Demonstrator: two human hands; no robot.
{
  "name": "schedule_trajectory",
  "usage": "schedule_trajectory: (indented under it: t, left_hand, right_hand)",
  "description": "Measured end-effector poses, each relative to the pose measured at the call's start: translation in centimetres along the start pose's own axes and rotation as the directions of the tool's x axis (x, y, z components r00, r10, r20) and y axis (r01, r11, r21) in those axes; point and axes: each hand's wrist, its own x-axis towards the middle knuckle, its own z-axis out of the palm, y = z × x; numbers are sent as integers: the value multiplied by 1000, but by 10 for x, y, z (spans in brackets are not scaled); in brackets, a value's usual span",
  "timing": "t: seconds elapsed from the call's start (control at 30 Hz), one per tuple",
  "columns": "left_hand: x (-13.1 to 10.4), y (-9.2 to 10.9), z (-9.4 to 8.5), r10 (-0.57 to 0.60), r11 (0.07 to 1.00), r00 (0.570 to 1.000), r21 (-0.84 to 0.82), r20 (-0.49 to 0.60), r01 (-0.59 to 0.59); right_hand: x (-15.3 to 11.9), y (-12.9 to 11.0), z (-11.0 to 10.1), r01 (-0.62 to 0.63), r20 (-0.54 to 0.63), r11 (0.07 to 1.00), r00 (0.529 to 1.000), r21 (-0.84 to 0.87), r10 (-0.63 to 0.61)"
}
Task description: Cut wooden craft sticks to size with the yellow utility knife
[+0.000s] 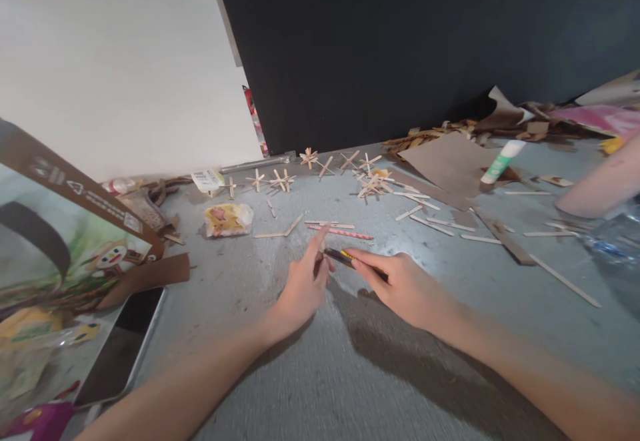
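The right hand [400,287] is gripping a dark cutter with yellow markings [343,257], its fingers closing around the handle, and the cutter is lying just on the near side of the red-and-white striped straw [345,232]. The left hand [303,287] is meeting the cutter's tip, index finger pointing out towards the straw; its other fingers are curling in, and whether they are pinching anything is impossible to tell. Pale wooden sticks [433,226] are lying to the right of the straw, and more are resting just beyond it. Farther beyond, star shapes made of sticks [309,156] are standing in a loose row. Left of the straw, a yellow packet [227,219] and a white tub [207,181] are showing print too blurred to read. Farther left, a printed bag [115,227] is displaying a recycling symbol, small unreadable lettering and a cartoon figure, with a phone [123,344] lying nearer. Well right of the straw, a glue stick [503,161] is bearing an illegible green label beside brown paper [450,164], and another person's arm [605,181] is reaching in.
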Motion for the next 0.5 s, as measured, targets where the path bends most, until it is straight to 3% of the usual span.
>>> schedule_trajectory:
  t: [0.3, 0.4, 0.5]
  left_hand:
    - [-3, 9, 0, 34, 975, 997, 219, 68, -48]
    - [-5, 10, 2, 50, 976, 995, 209, 86, -67]
    - [-7, 12, 5, 31, 987, 996, 155, 85, -44]
  right_hand:
    - [8, -7, -40, -53, 190, 996, 980, -66, 64]
    - [11, -10, -51, -68, 254, 992, 963, -107, 93]
    - [8, -18, -50, -75, 237, 980, 964, -185, 119]
